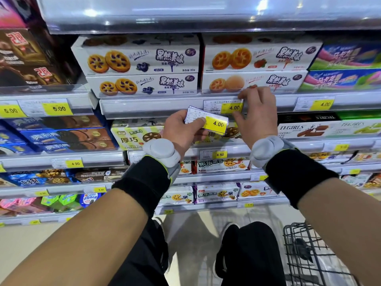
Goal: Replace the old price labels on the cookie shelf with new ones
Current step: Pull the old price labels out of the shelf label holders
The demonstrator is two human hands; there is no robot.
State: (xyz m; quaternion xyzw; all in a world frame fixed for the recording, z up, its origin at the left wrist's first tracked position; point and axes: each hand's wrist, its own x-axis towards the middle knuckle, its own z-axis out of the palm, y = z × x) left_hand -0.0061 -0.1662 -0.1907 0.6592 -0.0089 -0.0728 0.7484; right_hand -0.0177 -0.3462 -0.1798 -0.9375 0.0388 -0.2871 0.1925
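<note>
Two 4.00 labels in play: left hand (181,129) pinches a loose label (208,120), right hand (257,112) fingers the label in the shelf rail (223,106). Swap unfinished; other tags seemingly remain.

Two hands (185,129) show; two white blueberry-cookie boxes (140,56), two white strawberry-cookie boxes (257,56), three yellow "4.00" paper price labels (233,107), and one black wire basket (309,254).
</note>
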